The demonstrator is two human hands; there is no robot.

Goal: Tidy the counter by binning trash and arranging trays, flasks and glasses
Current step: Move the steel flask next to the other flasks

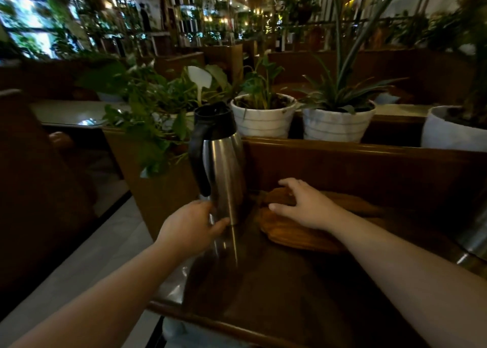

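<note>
Two things are in hand, so the arranging looks mid-way — no glasses or trash show. The left hand (pixel 191 225) wraps the lower body of a tall brushed-steel flask with a black handle and lid (pixel 221 168), upright at the dark wooden counter's (pixel 290 295) left edge. The right hand (pixel 303 205) rests with fingers spread on a wooden tray (pixel 295 235) just right of it.

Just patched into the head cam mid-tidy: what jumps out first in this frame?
The tall steel flask with its black handle stands at the counter's left edge, the left hand wrapped around its lower body. To its right, the right hand rests with fingers spread on a wooden tray. Behind the wooden ledge, a row of white plant pots lines the back.
</note>
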